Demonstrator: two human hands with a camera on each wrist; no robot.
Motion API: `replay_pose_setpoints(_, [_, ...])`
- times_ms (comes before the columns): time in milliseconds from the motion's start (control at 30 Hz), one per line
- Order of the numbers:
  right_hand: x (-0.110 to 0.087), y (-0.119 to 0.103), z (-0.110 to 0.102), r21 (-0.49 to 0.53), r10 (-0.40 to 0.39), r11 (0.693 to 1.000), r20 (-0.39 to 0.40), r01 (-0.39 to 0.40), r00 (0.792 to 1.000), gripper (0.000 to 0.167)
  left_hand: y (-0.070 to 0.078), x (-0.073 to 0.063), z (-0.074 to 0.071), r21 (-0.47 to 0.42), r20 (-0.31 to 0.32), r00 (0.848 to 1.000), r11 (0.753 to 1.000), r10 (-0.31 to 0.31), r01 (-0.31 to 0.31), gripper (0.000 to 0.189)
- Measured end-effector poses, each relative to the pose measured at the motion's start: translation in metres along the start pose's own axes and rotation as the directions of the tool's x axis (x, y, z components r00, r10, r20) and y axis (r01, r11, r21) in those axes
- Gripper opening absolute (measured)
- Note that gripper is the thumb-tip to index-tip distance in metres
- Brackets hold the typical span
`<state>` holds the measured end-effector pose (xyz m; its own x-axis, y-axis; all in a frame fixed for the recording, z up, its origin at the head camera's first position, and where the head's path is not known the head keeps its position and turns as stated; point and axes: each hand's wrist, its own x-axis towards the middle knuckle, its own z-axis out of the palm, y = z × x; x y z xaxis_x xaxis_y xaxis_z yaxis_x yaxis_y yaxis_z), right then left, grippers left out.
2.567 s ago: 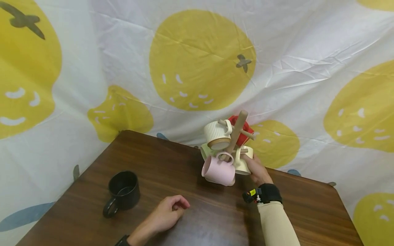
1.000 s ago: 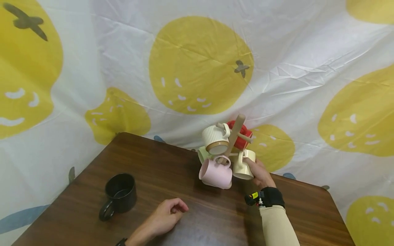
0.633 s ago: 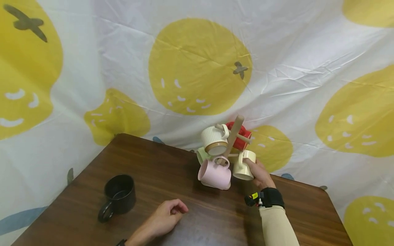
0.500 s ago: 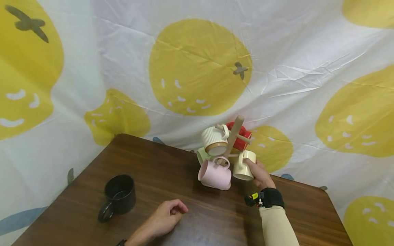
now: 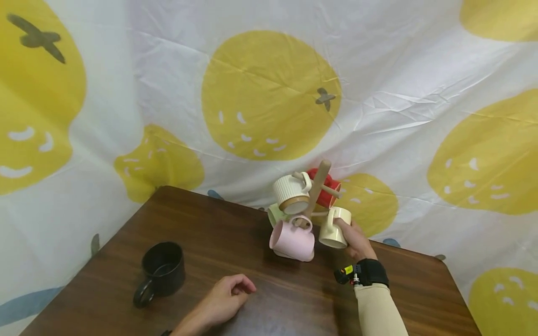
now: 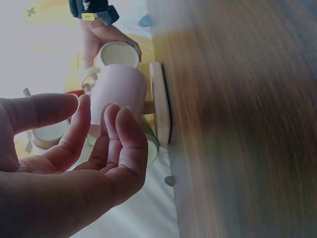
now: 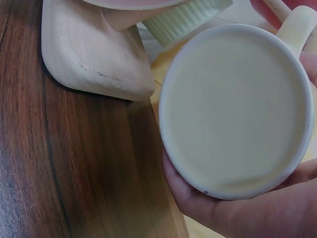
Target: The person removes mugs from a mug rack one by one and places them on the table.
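Within the right hand point(image 5: 356, 240)'s grip: cream mug point(image 5: 332, 236), held by the body, presumably to leave its handle point(image 5: 330, 220) clear. Left hand point(image 5: 224, 298) relaxed, holding nothing.

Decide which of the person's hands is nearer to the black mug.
Left. The left hand is right of the black mug, not touching; the right hand is much farther right, holding the cream mug.

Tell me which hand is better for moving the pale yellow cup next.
Probably the right hand: it grips the pale yellow cup by the wooden rack. The left hand holds nothing and is farther from that cup.
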<state>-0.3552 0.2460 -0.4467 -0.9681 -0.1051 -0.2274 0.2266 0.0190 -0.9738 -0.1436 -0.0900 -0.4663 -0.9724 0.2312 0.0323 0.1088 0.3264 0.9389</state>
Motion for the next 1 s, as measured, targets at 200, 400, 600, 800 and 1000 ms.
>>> replay_pose_setpoints(200, [-0.002,0.002,-0.002,0.002,-0.011,1.0,0.007,0.011,1.0,0.057,0.0,0.0,0.001,0.005,0.005,1.0,1.0,0.001,-0.001,0.016])
replay_pose_setpoints(400, [-0.006,0.003,-0.006,-0.015,-0.012,1.0,0.009,0.012,1.0,0.059,0.001,0.0,0.002,0.003,0.006,1.0,1.0,-0.005,0.005,0.016])
replay_pose_setpoints(600, [-0.012,0.006,-0.011,0.007,-0.018,1.0,0.012,0.018,1.0,0.059,0.0,0.001,0.004,0.001,-0.001,1.0,1.0,0.008,-0.008,0.016])
replay_pose_setpoints(800, [-0.018,0.009,-0.012,0.0,-0.041,0.999,0.027,0.041,0.999,0.058,0.001,0.003,0.007,0.0,-0.009,1.0,1.0,0.019,-0.019,0.016])
replay_pose_setpoints(1000, [-0.024,0.015,-0.013,0.009,-0.064,0.998,0.029,0.064,0.998,0.053,0.003,0.003,0.009,-0.007,-0.002,1.0,1.0,0.005,-0.005,0.019])
